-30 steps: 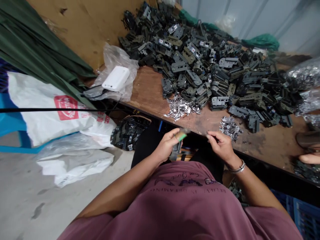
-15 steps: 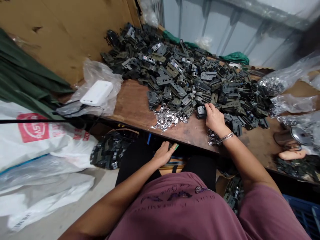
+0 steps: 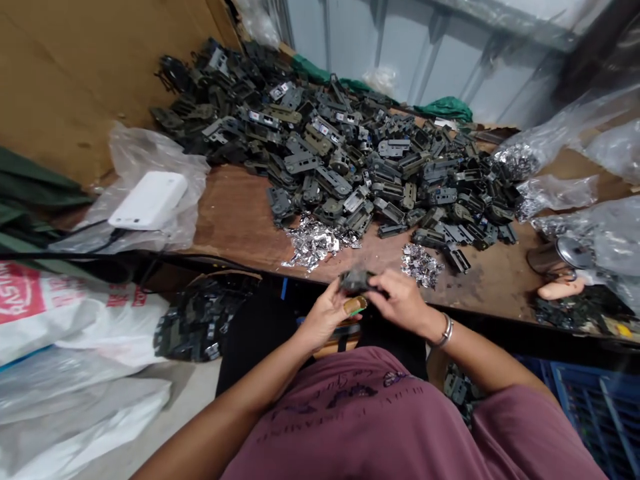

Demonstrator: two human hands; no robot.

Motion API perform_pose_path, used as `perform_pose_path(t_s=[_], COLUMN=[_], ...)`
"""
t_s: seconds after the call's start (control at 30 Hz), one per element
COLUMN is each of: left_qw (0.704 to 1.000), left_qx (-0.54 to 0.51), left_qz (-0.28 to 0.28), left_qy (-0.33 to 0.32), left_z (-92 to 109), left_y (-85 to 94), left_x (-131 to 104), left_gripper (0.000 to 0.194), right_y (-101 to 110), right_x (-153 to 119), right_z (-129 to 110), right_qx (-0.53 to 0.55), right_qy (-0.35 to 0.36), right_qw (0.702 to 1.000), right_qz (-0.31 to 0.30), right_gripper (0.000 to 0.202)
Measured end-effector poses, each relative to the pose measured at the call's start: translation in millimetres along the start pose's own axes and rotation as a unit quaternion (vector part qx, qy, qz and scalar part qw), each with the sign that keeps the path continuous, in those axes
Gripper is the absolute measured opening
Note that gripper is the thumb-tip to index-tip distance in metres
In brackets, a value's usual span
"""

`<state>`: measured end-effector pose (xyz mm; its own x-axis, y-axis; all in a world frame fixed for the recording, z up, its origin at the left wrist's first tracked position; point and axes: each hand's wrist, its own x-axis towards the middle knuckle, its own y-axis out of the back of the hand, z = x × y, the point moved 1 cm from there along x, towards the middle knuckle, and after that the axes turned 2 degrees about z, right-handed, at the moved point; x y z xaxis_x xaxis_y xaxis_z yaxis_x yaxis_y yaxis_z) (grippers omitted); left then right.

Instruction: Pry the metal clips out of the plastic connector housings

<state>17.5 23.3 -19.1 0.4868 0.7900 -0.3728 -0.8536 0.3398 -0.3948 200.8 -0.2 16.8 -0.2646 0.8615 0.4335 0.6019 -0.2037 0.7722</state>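
Observation:
A dark part [image 3: 355, 281] is held between my two hands, just off the table's front edge. My left hand [image 3: 325, 316] grips its left side, with a yellowish wrap edged in green on one finger. The fingers of my right hand [image 3: 399, 297] pinch the part's right end. Beyond them, a large pile of dark grey parts [image 3: 325, 143] covers the back of the brown table [image 3: 235, 207]. Small shiny metal pieces [image 3: 313, 241] lie in a heap before the pile, and a second small heap [image 3: 421, 265] sits to the right.
A white device [image 3: 149, 200] rests on clear plastic at the left. On the right stand a metal cup [image 3: 557, 257] and plastic bags [image 3: 560, 195]. Below the table are a container of dark parts [image 3: 200, 317], white sacks [image 3: 75, 313] and a blue crate [image 3: 597, 407].
My right hand has come back from the pile's front edge with a dark part and met my left hand, which has risen slightly. The camera view has shifted.

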Motion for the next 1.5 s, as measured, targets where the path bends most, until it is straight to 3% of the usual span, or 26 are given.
perform_pose_path(t_s=[0.07, 0.13, 0.23, 0.33, 0.4, 0.5, 0.67, 0.77, 1.03, 1.13, 1.27, 1.5], left_qw=[1.000, 0.999, 0.997, 0.997, 0.997, 0.997, 0.994, 0.992, 0.974, 0.964, 0.953, 0.953], left_qx=[-0.009, -0.005, 0.002, 0.025, 0.047, 0.068, 0.071, 0.082, 0.158, 0.185, 0.226, 0.258], left_qz=[0.018, 0.040, 0.058, 0.060, 0.052, 0.039, 0.077, 0.101, 0.144, 0.161, 0.157, 0.059], left_qy=[0.015, 0.033, 0.043, 0.032, 0.026, 0.026, 0.023, 0.000, -0.071, -0.104, -0.124, -0.147], left_z=[1, 1, 1, 4, 7, 11, 10, 9, 12, 13, 11, 5], left_y=[-0.3, 0.8, 0.9, -3.7, -8.2, -12.6, -6.0, -1.3, -3.9, -5.7, -5.5, 0.0], left_x=[-1, -3, -6, -8, -9, -11, -13, -11, -7, -6, -7, -12], left_gripper=[0.052, 0.047, 0.046, 0.047, 0.047, 0.045, 0.048, 0.046, 0.043, 0.039, 0.037, 0.033], right_y=[-1, 6, 24, 36, 36, 28, 12, 5, -2, -3, 1, 17], right_x=[-6, -6, 1, 13, 22, 32, 34, 29, 23, 22, 19, 16], right_z=[-9, -3, 28, 59, 70, 73, 55, 47, 50, 38, 15, 0], right_qx=[0.104, 0.122, -0.048, -0.263, -0.330, -0.350, -0.295, -0.234, -0.140, -0.062, 0.057, 0.109], right_qy=[0.004, -0.032, -0.132, -0.204, -0.220, -0.221, -0.214, -0.189, -0.133, -0.127, -0.123, -0.112], right_qw=[0.994, 0.991, 0.989, 0.936, 0.900, 0.882, 0.909, 0.927, 0.957, 0.976, 0.985, 0.967], right_qz=[-0.038, -0.053, -0.040, -0.117, -0.182, -0.224, -0.203, -0.225, -0.216, -0.167, -0.110, -0.202], right_gripper=[0.014, 0.017, 0.022, 0.025, 0.027, 0.029, 0.028, 0.032, 0.014, 0.014, 0.009, 0.010])
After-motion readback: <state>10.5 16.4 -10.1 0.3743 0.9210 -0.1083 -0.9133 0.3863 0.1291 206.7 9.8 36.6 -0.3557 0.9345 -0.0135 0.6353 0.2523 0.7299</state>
